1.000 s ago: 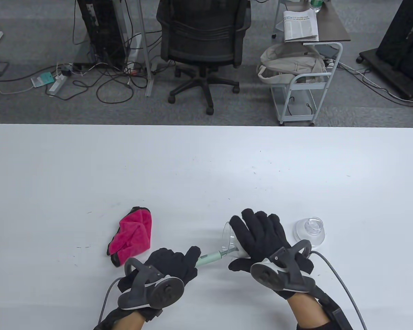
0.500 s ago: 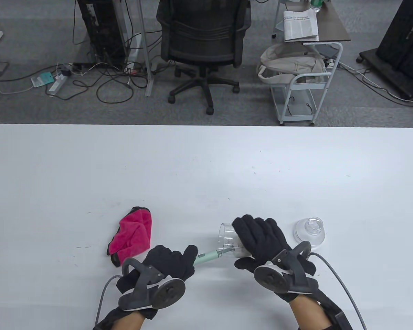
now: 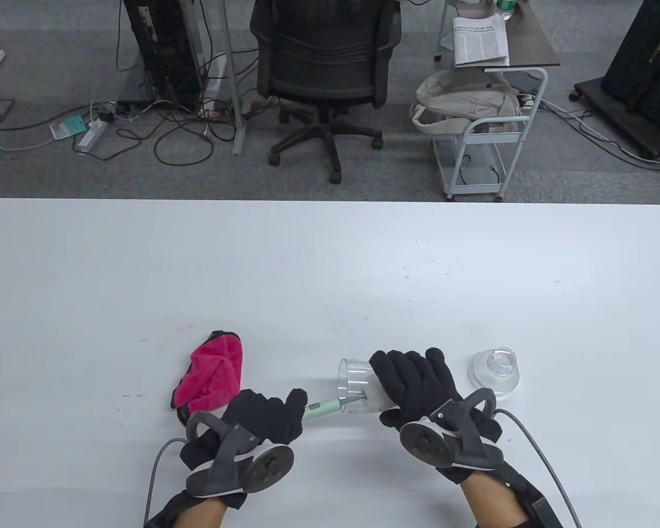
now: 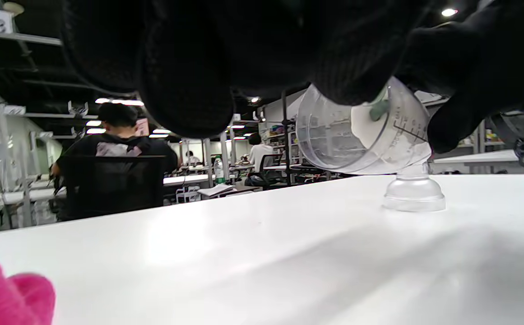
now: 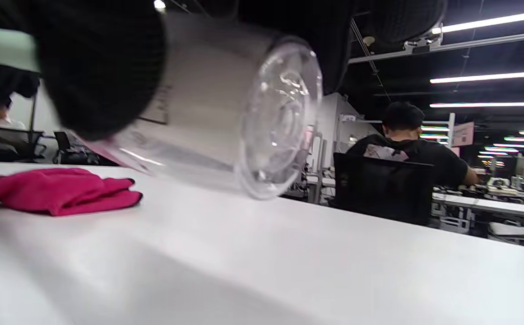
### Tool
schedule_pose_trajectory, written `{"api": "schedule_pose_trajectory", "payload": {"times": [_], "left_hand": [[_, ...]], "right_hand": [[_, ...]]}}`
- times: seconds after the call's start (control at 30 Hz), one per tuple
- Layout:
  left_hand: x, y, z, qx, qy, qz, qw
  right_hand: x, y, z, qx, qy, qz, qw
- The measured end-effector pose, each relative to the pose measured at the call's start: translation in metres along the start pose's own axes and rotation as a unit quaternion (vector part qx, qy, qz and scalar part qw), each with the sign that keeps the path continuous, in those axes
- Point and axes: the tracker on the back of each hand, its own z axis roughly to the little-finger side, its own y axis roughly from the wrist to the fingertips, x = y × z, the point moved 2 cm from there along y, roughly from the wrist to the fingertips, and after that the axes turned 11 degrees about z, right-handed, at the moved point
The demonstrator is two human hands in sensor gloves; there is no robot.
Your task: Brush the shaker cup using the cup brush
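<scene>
My right hand [image 3: 412, 379] grips the clear shaker cup [image 3: 355, 385] on its side above the table, mouth pointing left. My left hand [image 3: 264, 415] holds the mint-green handle of the cup brush [image 3: 322, 408], whose white head sits inside the cup. In the left wrist view the cup [image 4: 361, 131] shows with the brush head [image 4: 370, 124] inside it. In the right wrist view the cup's base [image 5: 280, 122] faces the camera, held clear of the table.
A pink cloth [image 3: 212, 379] lies left of my left hand; it also shows in the right wrist view [image 5: 58, 189]. The clear cup lid [image 3: 495, 371] stands on the table right of my right hand. The white table [image 3: 330, 275] stretches far beyond.
Both hands have shifted left with the cup and brush. More of the cup's open end now shows past my right fingers, and the brush handle has drawn back left.
</scene>
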Motion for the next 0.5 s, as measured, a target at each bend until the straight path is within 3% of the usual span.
{"api": "schedule_pose_trajectory", "payload": {"times": [0.07, 0.13, 0.27, 0.33, 0.43, 0.5], "left_hand": [[0.003, -0.001, -0.007, -0.012, -0.018, -0.022, 1.000], [0.004, -0.003, -0.008, 0.017, 0.033, -0.015, 0.999], [0.001, -0.001, 0.000, 0.032, 0.018, 0.001, 0.999], [0.000, -0.001, 0.005, 0.043, -0.006, 0.007, 0.999], [0.000, -0.002, 0.002, 0.031, -0.003, 0.004, 0.999], [0.001, -0.003, -0.003, 0.016, 0.014, -0.008, 1.000]], "right_hand": [[0.005, 0.000, 0.000, 0.013, 0.038, -0.022, 0.999], [0.008, 0.001, -0.003, 0.009, 0.079, -0.039, 0.996], [0.004, 0.002, -0.012, -0.014, 0.104, -0.095, 0.990], [-0.005, 0.003, -0.013, -0.017, 0.103, -0.068, 0.992], [-0.014, 0.002, -0.013, -0.019, 0.068, 0.022, 0.997], [-0.011, 0.001, -0.009, -0.016, 0.031, 0.019, 0.999]]}}
